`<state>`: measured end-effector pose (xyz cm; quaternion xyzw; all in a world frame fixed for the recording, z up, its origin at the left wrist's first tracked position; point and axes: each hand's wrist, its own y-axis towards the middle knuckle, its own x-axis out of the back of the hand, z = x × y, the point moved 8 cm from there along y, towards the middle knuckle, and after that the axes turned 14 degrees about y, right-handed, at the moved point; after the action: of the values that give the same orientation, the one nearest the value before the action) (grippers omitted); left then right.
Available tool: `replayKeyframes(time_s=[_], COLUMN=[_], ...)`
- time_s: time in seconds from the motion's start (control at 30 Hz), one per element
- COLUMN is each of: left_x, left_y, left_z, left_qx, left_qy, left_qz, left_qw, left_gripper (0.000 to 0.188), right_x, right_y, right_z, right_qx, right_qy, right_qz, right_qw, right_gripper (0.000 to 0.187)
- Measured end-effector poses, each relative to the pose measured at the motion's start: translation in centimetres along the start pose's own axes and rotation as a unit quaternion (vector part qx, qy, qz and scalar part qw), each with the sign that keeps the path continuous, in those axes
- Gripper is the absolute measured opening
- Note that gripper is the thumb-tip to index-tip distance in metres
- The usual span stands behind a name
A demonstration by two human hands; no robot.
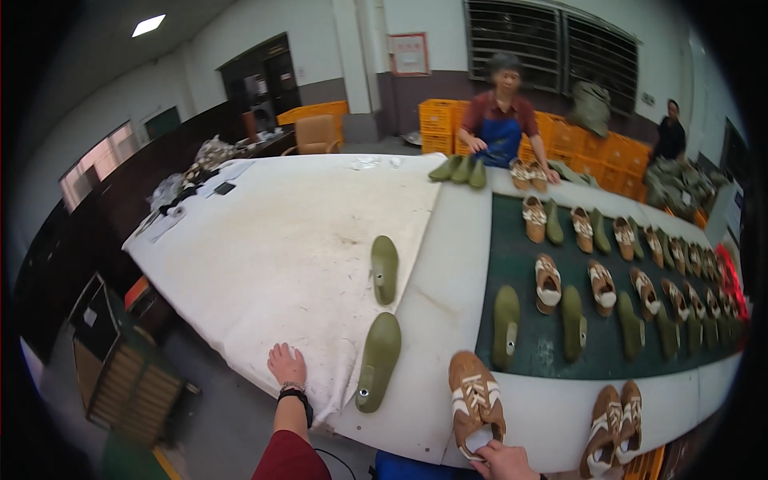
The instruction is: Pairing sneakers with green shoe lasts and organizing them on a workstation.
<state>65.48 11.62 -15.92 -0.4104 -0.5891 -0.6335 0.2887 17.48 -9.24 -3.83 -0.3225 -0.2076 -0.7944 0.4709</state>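
Note:
My left hand (286, 366) lies on the white cloth (272, 264) near the table's edge, fingers apart, nothing in it. My right hand (506, 464) pinches the heel of a brown sneaker (474, 392) with white stripes and laces. The toe of that sneaker points away from me, and a pale insole shows in its opening. Between my hands lies a green shoe last (379, 358) with a metal-ringed hole. Another green last (385, 270) is beyond it on the cloth. To the right stands a pair of similar brown sneakers (614, 424).
A dark green conveyor belt (536, 356) carries rows of sneakers and lasts. Across the table a person in a blue apron (502, 144) reaches toward a sneaker pair (529, 174), beside several lasts (459, 172). Orange crates (436, 124) stand behind; a wooden cart (120, 376) is at left.

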Motion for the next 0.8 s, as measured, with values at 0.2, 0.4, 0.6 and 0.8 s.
replayKeyframes(time_s=[0.2, 0.4, 0.6, 0.8], left_x=[0.6, -0.6, -1.3, -2.3], left_y=[-0.3, 0.1, 0.5, 0.8], left_z=[1.0, 1.3, 0.0, 2.3], left_qx=[0.011, 0.016, -0.015, -0.017], left_qy=[-0.013, 0.024, 0.017, 0.05], left_qz=[0.019, 0.052, 0.048, 0.046], left_qw=[1.0, 0.998, 0.999, 0.998], left_gripper=[0.041, 0.041, 0.042, 0.038], right_x=[-1.8, -1.6, -3.4, -4.4], right_y=[0.3, 1.4, 1.2, 1.6], right_z=[-1.1, -1.3, -3.6, -4.2], right_qx=[0.017, 0.037, -0.003, -0.016], right_qy=[-0.052, -0.023, -0.091, -0.061], right_qz=[0.089, 0.079, 0.166, 0.158], right_qw=[0.994, 0.996, 0.982, 0.985], right_gripper=[0.018, 0.021, 0.021, 0.022])
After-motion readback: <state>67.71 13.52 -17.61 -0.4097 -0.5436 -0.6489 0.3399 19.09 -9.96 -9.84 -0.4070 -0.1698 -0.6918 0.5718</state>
